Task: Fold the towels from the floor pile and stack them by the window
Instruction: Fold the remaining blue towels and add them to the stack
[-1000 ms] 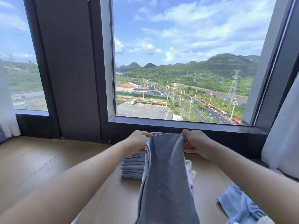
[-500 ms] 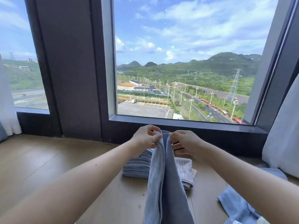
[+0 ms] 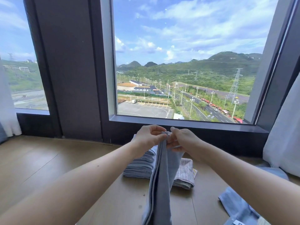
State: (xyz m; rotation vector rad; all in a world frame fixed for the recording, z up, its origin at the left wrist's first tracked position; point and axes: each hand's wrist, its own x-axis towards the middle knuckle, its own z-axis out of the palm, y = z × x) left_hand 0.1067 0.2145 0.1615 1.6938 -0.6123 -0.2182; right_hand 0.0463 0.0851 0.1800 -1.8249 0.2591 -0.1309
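Wooden floor (image 3: pixel 40 168), grey towel (image 3: pixel 160 184), folded stack (image 3: pixel 139 168)

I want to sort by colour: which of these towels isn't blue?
The pale striped towel, folded just right of the blue stack. The hanging towel and the crumpled towel at lower right are both blue.

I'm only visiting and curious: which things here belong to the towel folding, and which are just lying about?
Part of the job: grey towel, pinched by left hand and right hand; folded stack; folded striped towel; loose blue towel.
Just there: white curtain; window sill; wooden floor.
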